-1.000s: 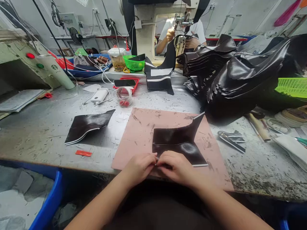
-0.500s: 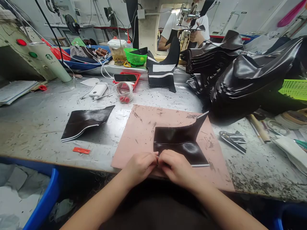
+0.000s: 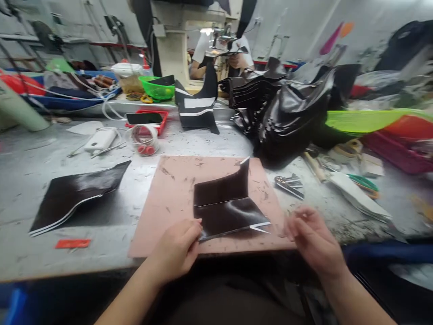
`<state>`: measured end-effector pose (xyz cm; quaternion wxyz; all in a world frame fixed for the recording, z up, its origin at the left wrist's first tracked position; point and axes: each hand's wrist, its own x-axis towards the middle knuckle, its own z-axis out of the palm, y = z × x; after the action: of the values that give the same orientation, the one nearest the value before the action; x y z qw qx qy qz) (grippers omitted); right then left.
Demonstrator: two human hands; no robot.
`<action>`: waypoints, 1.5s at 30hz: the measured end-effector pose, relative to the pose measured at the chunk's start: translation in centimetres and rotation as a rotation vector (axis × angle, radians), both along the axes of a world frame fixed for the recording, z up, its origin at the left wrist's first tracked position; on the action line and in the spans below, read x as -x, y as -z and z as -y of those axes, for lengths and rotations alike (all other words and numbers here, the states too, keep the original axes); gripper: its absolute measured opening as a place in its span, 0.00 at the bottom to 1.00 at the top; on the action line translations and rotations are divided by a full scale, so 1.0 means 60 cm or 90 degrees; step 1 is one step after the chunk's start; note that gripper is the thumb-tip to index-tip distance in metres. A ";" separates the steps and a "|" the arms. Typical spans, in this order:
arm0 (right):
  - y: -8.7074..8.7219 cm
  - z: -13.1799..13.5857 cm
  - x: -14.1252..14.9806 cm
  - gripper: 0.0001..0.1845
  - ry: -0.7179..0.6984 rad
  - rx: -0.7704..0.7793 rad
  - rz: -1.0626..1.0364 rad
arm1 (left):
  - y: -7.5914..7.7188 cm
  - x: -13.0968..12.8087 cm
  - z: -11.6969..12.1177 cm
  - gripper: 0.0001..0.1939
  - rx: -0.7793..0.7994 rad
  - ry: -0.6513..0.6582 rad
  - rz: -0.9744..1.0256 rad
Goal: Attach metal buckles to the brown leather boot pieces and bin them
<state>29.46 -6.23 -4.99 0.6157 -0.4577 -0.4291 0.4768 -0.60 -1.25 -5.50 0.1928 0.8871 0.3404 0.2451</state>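
Observation:
A dark brown leather piece (image 3: 221, 196) with a seam across it lies on a pink mat (image 3: 165, 198). My left hand (image 3: 179, 246) is closed on the near left corner of the leather piece, thumb on top. A narrow white strip (image 3: 260, 229) sticks out in a V from its near right edge. My right hand (image 3: 314, 241) is apart from the leather, over the mat's right edge. Its fingers are curled but smeared by motion, so whether anything is in them does not show.
A folded leather piece (image 3: 81, 189) and a red tag (image 3: 72, 243) lie at left. Small black-and-white straps (image 3: 290, 186) lie right of the mat. A tall pile of black leather (image 3: 291, 122) stands behind. Beyond the table, a person (image 3: 203, 54) sits at a sewing machine.
My right hand has moved away from my left, out to the right. The white strip now stands off the leather's near edge. My view has turned right.

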 end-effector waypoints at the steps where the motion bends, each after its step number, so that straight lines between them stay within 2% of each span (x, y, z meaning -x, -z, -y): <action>1: 0.003 0.017 -0.032 0.11 0.050 0.032 0.007 | -0.002 -0.002 -0.002 0.07 -0.038 -0.001 -0.032; 3: 0.018 0.058 -0.086 0.15 0.112 0.113 0.055 | -0.005 -0.009 -0.010 0.11 -0.138 0.008 -0.096; 5: 0.041 0.104 -0.119 0.18 0.113 0.218 0.120 | -0.005 -0.026 -0.025 0.19 -0.255 0.024 -0.152; 7: 0.065 0.143 -0.133 0.20 0.032 0.340 0.192 | -0.002 -0.057 -0.044 0.22 -0.367 0.038 -0.176; 9: 0.082 0.166 -0.135 0.21 -0.079 0.439 0.246 | 0.002 -0.098 -0.062 0.25 -0.447 0.060 -0.146; 11: 0.087 0.171 -0.135 0.18 -0.140 0.486 0.267 | 0.007 -0.139 -0.074 0.32 -0.475 0.111 -0.091; 13: 0.079 0.157 -0.139 0.15 -0.155 0.499 0.259 | 0.011 -0.169 -0.077 0.40 -0.483 0.159 -0.059; 15: 0.059 0.125 -0.148 0.14 -0.111 0.449 0.300 | 0.013 -0.183 -0.075 0.44 -0.498 0.177 -0.062; 19: 0.024 0.010 -0.186 0.12 0.138 0.237 0.463 | 0.015 -0.177 -0.066 0.43 -0.514 0.167 -0.101; 23: 0.027 -0.102 -0.216 0.11 0.235 0.147 0.525 | 0.017 -0.158 -0.060 0.43 -0.504 0.152 -0.128; 26: 0.037 -0.126 -0.221 0.05 0.238 0.113 0.526 | 0.014 -0.147 -0.061 0.42 -0.485 0.149 -0.135; 29: 0.034 -0.099 -0.210 0.04 0.231 0.065 0.463 | 0.000 -0.147 -0.062 0.36 -0.463 0.145 -0.137; 31: 0.021 -0.068 -0.190 0.05 0.243 0.004 0.344 | -0.016 -0.156 -0.060 0.29 -0.428 0.127 -0.122; 33: 0.006 -0.038 -0.157 0.07 0.233 -0.051 0.247 | -0.035 -0.175 -0.054 0.22 -0.340 0.094 -0.083; 35: -0.009 -0.015 -0.116 0.08 0.170 -0.083 0.259 | -0.053 -0.201 -0.043 0.16 -0.178 0.073 -0.028; 37: -0.017 0.002 -0.075 0.09 0.090 -0.107 0.319 | -0.063 -0.227 -0.029 0.12 0.038 0.070 0.023; 40: -0.019 0.015 -0.035 0.04 0.056 -0.111 0.357 | -0.063 -0.256 -0.007 0.08 0.319 0.064 0.083; 42: -0.017 0.017 -0.024 0.02 0.060 -0.106 0.379 | -0.055 -0.264 0.005 0.08 0.399 0.054 0.120; 45: -0.020 0.017 -0.021 0.03 0.056 -0.129 0.447 | -0.040 -0.262 0.018 0.08 0.379 0.032 0.164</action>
<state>30.75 -7.27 -3.80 0.4932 -0.5482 -0.6390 0.2188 15.13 -2.31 -3.10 0.4915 0.7614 0.3479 0.2401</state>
